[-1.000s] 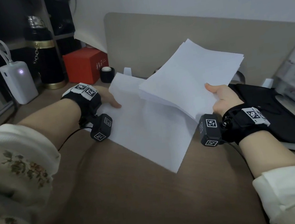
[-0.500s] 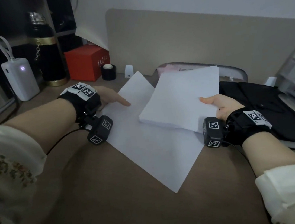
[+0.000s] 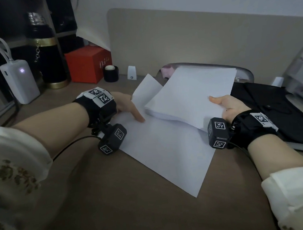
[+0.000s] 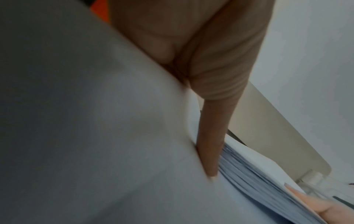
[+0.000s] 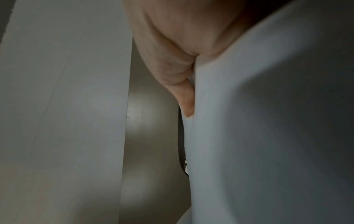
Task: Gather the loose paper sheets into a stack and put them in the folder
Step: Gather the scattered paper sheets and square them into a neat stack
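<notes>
Sheets met at mid-surface, folder waiting at the right edge.

The left hand [image 3: 127, 106] pinched the loose sheet [image 3: 166, 151]; the right hand [image 3: 227, 104] gripped the stack [image 3: 191, 93] above it, near the black folder [image 3: 278, 111]. Skewed edges risked a creased or slipping sheet.

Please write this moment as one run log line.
right hand: holds paper stack | left hand: pinches loose sheet | folder: no paper yet
</notes>
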`<action>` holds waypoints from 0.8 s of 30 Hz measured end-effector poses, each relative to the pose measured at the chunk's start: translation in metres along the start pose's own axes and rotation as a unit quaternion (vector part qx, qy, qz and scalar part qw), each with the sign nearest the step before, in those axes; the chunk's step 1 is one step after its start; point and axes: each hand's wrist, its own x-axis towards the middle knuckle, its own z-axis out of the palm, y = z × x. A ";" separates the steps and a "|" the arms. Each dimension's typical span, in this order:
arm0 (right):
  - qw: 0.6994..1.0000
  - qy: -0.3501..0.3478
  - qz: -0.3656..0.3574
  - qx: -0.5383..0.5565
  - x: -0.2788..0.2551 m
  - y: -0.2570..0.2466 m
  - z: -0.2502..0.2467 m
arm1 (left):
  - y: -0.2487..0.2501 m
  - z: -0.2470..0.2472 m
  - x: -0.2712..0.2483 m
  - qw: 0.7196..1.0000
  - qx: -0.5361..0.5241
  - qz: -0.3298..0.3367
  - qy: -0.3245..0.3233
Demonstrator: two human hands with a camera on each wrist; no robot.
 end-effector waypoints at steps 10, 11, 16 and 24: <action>0.998 0.013 -0.012 0.053 0.000 -0.007 -0.010 | -0.013 -0.054 -0.016 0.976 -0.046 -0.001 0.212; 0.999 0.018 -0.011 0.038 0.000 -0.006 -0.009 | -0.016 -0.061 -0.018 0.963 -0.050 0.004 0.264; 1.000 0.020 -0.009 0.002 -0.002 -0.006 -0.003 | -0.029 -0.093 -0.014 0.914 -0.199 0.078 0.345; 0.998 0.005 0.003 -0.065 -0.010 -0.004 -0.001 | 0.015 -0.095 -0.072 0.825 -0.458 0.228 0.239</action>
